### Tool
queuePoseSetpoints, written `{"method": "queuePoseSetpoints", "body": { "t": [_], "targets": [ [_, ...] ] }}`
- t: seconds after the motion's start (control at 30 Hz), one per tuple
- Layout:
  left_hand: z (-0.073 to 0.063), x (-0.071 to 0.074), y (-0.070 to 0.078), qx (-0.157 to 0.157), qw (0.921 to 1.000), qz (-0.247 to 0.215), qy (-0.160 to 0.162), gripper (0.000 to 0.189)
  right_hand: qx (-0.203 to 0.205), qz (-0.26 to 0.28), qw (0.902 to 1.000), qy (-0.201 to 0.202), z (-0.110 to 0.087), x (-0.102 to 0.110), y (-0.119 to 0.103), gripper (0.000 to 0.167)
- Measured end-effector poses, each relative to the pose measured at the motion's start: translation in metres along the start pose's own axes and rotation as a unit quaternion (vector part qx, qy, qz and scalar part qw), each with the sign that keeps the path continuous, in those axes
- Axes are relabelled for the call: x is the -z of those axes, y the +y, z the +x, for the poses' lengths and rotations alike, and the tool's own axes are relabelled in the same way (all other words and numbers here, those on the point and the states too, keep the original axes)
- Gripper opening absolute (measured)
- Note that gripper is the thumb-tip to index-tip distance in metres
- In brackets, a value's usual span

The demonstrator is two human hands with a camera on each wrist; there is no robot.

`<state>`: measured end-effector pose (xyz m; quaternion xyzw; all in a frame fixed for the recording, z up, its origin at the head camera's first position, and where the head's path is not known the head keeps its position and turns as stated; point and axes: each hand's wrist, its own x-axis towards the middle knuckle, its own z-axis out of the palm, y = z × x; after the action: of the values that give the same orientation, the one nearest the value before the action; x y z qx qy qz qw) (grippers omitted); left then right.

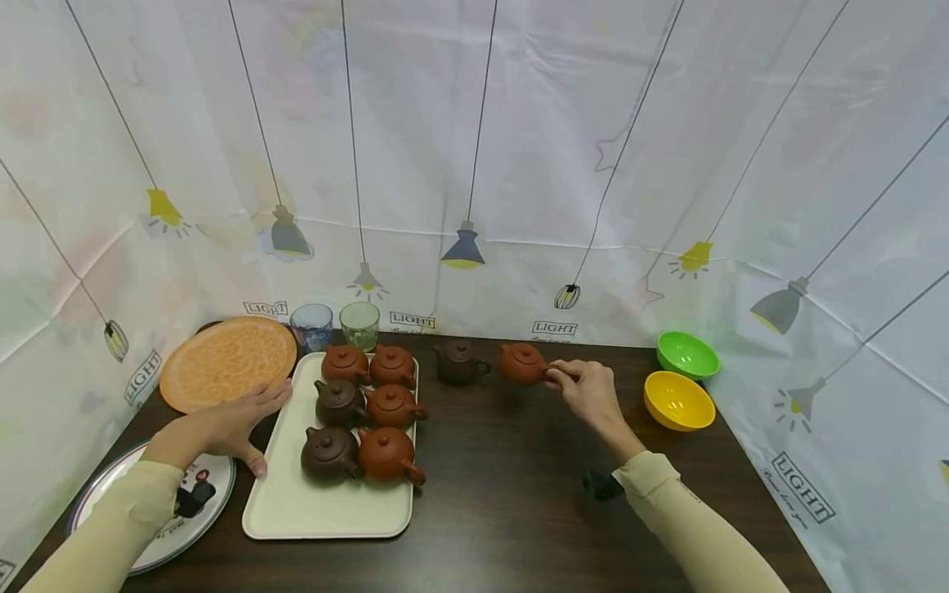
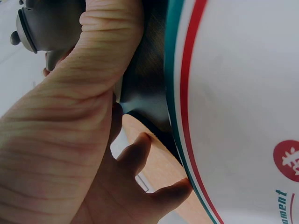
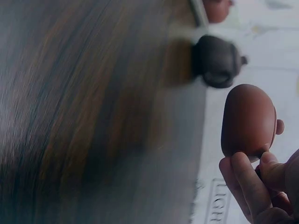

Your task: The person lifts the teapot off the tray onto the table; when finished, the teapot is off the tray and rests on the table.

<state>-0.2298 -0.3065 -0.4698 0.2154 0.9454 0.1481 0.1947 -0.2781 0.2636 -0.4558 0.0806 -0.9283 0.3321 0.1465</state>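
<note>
My right hand (image 1: 591, 397) pinches the handle of a reddish-brown clay teapot (image 1: 521, 364), which hangs above the dark table near its back edge. In the right wrist view the same teapot (image 3: 248, 122) shows its round side and lid knob. Just left of it stands a dark brown teapot (image 1: 458, 363). Several teapots sit on the cream tray (image 1: 326, 516), reddish ones such as the front one (image 1: 386, 455) and dark ones such as the front left one (image 1: 329, 453). Fingers spread, my left hand (image 1: 233, 418) is at the tray's left edge, its thumb at the rim.
An orange round board (image 1: 230, 362) leans at the back left, near a blue glass (image 1: 312, 328) and a green glass (image 1: 360, 326). A white plate (image 1: 185, 527) with a coloured rim lies under my left forearm. Green (image 1: 688, 355) and yellow bowls (image 1: 678, 401) stand at the right.
</note>
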Motion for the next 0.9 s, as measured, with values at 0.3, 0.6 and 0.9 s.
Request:
{"method": "queuePoseSetpoints", "body": {
  "t": [0.3,0.6,0.9],
  "targets": [
    [0.0,-0.002,0.001,0.001,1.0,0.002,-0.001,0.141,0.003,-0.017,0.9998,-0.003,0.007,-0.022,0.022,0.017],
    [0.001,0.0,0.003,-0.003,1.0,0.003,0.001,0.14,0.017,-0.026,0.9994,-0.012,0.007,-0.032,0.025,0.02],
    [-0.001,0.001,0.001,0.002,1.0,0.002,0.003,0.14,0.024,-0.027,0.9992,-0.014,0.011,-0.035,0.023,0.021]
  ]
}}
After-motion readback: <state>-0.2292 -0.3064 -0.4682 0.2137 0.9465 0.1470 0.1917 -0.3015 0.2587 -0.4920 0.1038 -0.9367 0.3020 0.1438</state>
